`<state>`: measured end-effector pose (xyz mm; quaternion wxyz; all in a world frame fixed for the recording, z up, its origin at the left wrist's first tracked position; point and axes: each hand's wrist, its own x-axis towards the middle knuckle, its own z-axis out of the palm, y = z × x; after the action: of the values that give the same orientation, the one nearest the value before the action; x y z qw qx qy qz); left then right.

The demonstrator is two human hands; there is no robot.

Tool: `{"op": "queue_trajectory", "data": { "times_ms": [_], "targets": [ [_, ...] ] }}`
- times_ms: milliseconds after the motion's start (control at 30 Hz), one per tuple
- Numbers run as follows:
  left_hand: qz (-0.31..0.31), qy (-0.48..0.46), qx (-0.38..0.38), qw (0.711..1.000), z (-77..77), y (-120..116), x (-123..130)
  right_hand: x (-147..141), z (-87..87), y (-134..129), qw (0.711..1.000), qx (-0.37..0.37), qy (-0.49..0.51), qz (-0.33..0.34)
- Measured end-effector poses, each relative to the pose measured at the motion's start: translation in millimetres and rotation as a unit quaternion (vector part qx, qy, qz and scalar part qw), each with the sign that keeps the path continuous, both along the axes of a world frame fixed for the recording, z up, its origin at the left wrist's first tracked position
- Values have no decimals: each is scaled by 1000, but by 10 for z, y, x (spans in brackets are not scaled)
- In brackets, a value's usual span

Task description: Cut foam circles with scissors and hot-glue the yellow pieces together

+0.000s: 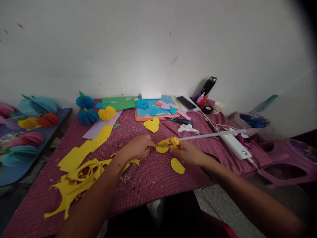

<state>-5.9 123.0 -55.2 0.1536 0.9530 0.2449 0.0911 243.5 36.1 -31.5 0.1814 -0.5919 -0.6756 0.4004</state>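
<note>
My right hand (185, 152) is closed around a yellow hot glue gun (168, 142), its nozzle pointing left and a long translucent glue stick (213, 134) jutting from its back. Under the gun lies a folded yellow paper piece (162, 150), partly hidden. My left hand (137, 147) rests on the table with its index finger reaching to that piece's left end, close to the nozzle, and holding it down. Its other fingers are curled and partly hidden. Another yellow half-round paper piece (177, 166) lies just below my right hand.
Yellow paper scraps (74, 180) spread beside my left forearm. Behind are stacked yellow cutouts (152, 125), a utility knife (179, 121), a crumpled tissue (187, 128) and a phone (186, 102). A white power strip (235, 145) with cables stands right. Paper pumpkins (88, 116) sit at the back left.
</note>
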Motion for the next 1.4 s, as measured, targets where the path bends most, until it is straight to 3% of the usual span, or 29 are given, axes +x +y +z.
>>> {"op": "queue_trajectory", "data": {
  "times_ms": [1400],
  "targets": [
    [11, 7, -6, 1000, 4, -17, 11, 262, 281, -84, 998, 36, 18, 52]
  ]
}}
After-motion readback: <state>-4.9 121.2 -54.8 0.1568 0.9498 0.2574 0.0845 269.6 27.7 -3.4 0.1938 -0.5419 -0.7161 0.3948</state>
